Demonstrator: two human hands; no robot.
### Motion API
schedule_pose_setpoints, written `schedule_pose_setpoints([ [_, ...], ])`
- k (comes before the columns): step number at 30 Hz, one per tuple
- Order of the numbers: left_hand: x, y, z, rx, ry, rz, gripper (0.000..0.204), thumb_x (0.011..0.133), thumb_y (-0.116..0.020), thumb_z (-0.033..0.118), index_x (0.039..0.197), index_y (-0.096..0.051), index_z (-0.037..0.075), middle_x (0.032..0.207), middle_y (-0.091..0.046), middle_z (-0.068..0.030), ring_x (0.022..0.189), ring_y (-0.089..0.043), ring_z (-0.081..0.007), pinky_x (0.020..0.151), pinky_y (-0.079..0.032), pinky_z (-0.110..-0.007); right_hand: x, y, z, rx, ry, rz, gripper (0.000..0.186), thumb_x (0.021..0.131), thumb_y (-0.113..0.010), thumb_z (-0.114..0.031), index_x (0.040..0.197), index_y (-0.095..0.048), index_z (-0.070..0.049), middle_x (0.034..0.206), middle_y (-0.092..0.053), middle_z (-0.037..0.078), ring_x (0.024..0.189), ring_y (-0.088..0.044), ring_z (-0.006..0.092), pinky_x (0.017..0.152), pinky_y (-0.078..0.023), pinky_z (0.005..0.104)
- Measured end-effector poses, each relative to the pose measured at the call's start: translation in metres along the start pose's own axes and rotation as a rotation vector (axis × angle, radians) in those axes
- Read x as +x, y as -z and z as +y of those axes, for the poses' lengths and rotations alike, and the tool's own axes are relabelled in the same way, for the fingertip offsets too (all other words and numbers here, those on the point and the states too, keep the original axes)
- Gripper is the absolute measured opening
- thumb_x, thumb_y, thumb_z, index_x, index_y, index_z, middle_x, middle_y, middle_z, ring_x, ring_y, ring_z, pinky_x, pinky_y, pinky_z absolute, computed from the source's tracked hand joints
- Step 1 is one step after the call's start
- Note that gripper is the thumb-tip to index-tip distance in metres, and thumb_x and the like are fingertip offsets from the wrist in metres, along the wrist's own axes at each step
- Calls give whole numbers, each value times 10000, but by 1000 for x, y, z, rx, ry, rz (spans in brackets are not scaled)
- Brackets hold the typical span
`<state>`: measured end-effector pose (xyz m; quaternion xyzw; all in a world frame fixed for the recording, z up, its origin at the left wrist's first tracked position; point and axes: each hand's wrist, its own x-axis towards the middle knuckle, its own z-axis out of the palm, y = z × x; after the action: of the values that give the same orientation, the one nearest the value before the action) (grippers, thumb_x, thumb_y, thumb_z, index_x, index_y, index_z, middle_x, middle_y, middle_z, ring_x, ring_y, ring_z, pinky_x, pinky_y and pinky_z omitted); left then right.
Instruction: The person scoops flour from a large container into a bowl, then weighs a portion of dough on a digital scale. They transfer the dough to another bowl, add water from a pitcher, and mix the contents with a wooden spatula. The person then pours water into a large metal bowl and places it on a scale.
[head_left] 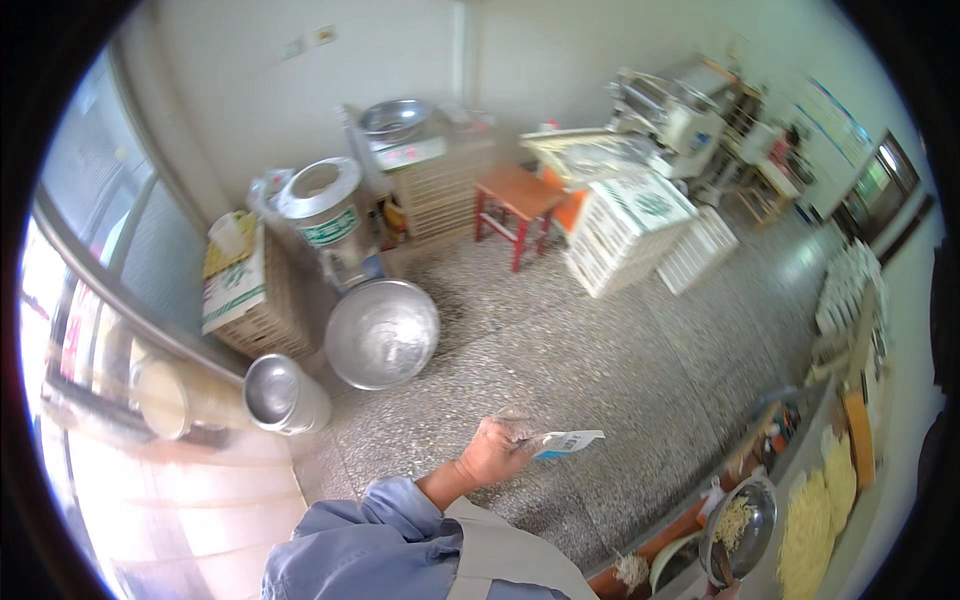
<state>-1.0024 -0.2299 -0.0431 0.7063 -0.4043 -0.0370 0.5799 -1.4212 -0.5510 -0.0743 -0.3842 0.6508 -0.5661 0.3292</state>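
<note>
1. Head view: a bit of the right hand (725,592) pokes in at the near right edge, by a metal bowl (762,520) with pale yellow bits in it. Can't tell how far that grip is open or if it's got hold of anything.
2. Left hand (494,453) is closed around one end of a white and blue packet (568,443), held out above the speckled floor (590,370).
3. My guess on the step: handling the packet, bowl off to the side. Next move calls for a firm pinch so the thin thing doesn't slip.
4. Right of the bowl, flat yellow heaps (808,520).
5. Farther left, a wide metal basin (383,335) on the floor.
6. Far off, a red stool (518,195) beside white crates (625,235).
</note>
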Motion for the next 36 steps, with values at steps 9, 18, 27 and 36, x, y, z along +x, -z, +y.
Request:
schedule_pose_setpoints([
  [9, -11, 164, -51, 315, 121, 332, 89, 757, -682, 51, 844, -683, 34, 762, -629, -111, 704, -594, -272, 651, -486, -357, -87, -234, 11, -76, -79, -434, 405, 906, -496, -288, 1147, -516, 37, 1100, -527, 120, 1016, -494, 229, 795, -438, 390],
  [18, -27, 223, -46, 525, 473, 900, 36, 756, -666, 10, 787, -672, -7, 724, -611, -97, 666, -580, -185, 594, -453, -289, -222, -472, 3, -174, -235, -1090, 456, 858, -576, -321, 1189, -481, -22, 1042, -465, 98, 953, -459, 234, 848, -384, 426],
  [27, -104, 277, -32, 650, 636, 1308, 30, 752, -658, -9, 779, -663, -21, 674, -557, -79, 599, -521, -165, 550, -405, -273, -476, -561, 4, -147, -233, -1675, 191, 832, -599, -154, 986, -513, -81, 798, -499, 0, 614, -482, 89, 467, -379, 254],
  [36, -221, 379, -29, 715, 693, 1444, 33, 741, -678, -13, 772, -671, -6, 676, -559, -65, 602, -501, -147, 534, -381, -260, -749, -515, 45, -245, -300, -1922, 152, 833, -605, -143, 940, -506, -96, 821, -508, 11, 690, -517, 126, 500, -416, 276],
])
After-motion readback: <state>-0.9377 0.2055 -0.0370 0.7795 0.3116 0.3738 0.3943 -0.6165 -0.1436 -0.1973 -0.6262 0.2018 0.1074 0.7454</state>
